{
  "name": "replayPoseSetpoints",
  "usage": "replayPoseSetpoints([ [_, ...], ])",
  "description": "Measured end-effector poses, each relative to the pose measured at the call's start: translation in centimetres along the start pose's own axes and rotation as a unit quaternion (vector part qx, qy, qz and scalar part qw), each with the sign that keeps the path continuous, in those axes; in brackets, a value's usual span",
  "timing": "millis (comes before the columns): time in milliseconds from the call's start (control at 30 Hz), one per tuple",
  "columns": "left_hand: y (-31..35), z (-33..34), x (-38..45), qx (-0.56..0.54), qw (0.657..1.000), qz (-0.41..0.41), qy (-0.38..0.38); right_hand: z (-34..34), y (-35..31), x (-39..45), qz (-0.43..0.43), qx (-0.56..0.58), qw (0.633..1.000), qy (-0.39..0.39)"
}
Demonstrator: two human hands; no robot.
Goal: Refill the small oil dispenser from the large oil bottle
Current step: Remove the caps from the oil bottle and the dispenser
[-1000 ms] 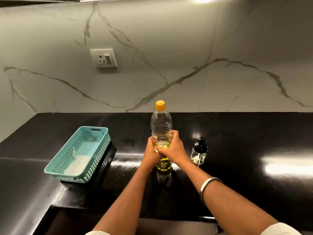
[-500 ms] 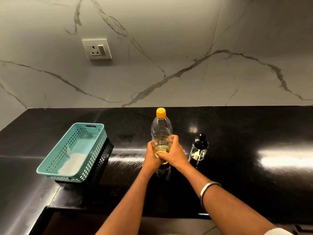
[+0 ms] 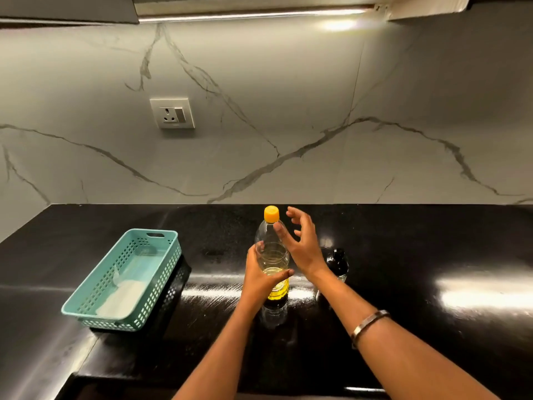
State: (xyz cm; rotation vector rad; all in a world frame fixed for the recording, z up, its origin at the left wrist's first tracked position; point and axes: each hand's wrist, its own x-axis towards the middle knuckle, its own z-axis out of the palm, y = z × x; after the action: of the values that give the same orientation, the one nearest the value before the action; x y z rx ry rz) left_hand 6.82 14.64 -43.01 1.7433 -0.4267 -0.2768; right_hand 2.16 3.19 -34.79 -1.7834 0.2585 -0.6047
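left hand on the oil bottle, right hand spread near its cap

the tall clear plastic oil bottle with an orange screw cap (image 3: 272, 255) stands upright on the glossy black stone worktop (image 3: 418, 255), about midway between the worktop's left and right edges and closer to the back edge than to the front one. yellow oil fills only its lower part; the upper part is clear. the cap is on. the left hand (image 3: 259, 280) wraps the bottle's middle from the left, its fingers (image 3: 281, 275) curled round the front and closed on the plastic. the right hand (image 3: 302, 241) is up beside the bottle's shoulder and neck, its fingers (image 3: 294, 213) spread wide and holding nothing; the thumb tip lies against or just in front of the bottle below the cap, and i cannot tell whether it touches. a metal bangle (image 3: 369, 324) circles the right forearm.

just to the right of the bottle, partly hidden behind the right wrist, stands the small glass oil dispenser with a black top (image 3: 338, 262), upright on the worktop.

well to the left, toward the worktop's left edge, sits a teal perforated plastic basket (image 3: 86, 310) with something white lying in it. behind the back edge rises a grey veined marble wall (image 3: 317, 96) carrying a white socket and switch plate (image 3: 172, 112).
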Motion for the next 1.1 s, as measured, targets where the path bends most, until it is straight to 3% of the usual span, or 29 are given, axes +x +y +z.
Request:
replayPoseSetpoints([
  [200,1.3,0.6,0.7,-0.014,0.999,-0.004,0.045,0.0,-3.7,2.3,-0.106,-0.053,0.993,-0.009],
  [567,1.0,0.4,0.8,0.021,0.997,-0.013,0.073,-0.3,-4.2,2.8,-0.1,-0.027,0.995,-0.017],
  [900,0.7,0.2,0.7,0.052,0.996,-0.012,0.074,-1.7,-4.6,2.8,-0.011,0.059,0.981,-0.182],
  [1100,1.2,-0.1,0.4,0.053,0.996,-0.009,0.065,-1.0,-4.9,2.6,-0.045,0.028,0.995,-0.083],
])
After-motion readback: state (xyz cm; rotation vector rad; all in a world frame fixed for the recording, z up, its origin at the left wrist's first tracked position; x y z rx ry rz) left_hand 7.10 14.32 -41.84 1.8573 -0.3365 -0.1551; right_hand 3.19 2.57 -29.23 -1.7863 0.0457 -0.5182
